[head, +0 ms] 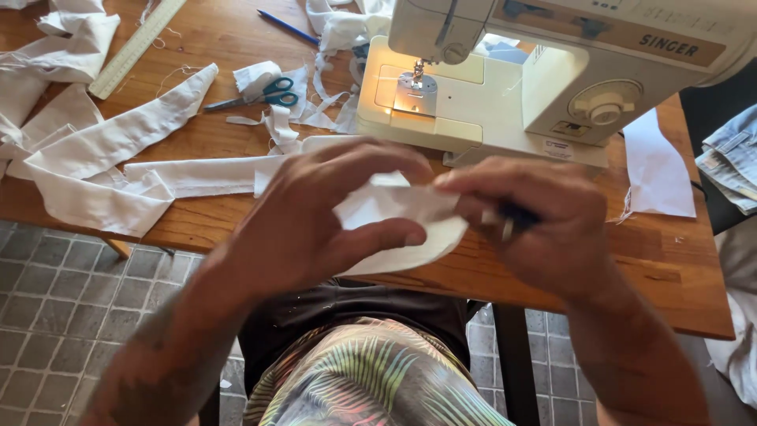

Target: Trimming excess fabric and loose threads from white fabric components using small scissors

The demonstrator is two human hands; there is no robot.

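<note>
White fabric piece (398,207) is pinched between both hands above the desk's (670,260) near edge, left fingers (394,234) gripping cloth, right fingers (481,185) clasping cloth and a dark tool (516,217); sewing machine (552,71) waits behind.

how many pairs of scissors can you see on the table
1. The scissors, with teal handles, lie on the wooden table left of the sewing machine, among white fabric scraps. Others may be hidden under the fabric.
</note>
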